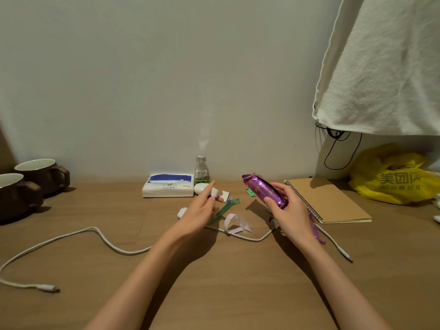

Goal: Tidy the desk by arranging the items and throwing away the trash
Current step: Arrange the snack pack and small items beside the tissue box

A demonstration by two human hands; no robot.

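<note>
As right fingers grip wrapper, bag reads 美团.

Looks like somebody's room at home, probably a bedroom or dorm setup. Plain wooden counter pushed right up against a bare painted wall, with everyday personal stuff on it: two brown mugs, a soft tissue pack, a little bottle, a loose white charging cable, a spiral notebook and a yellow delivery bag. A white cloth hangs overhead on the right.
</note>
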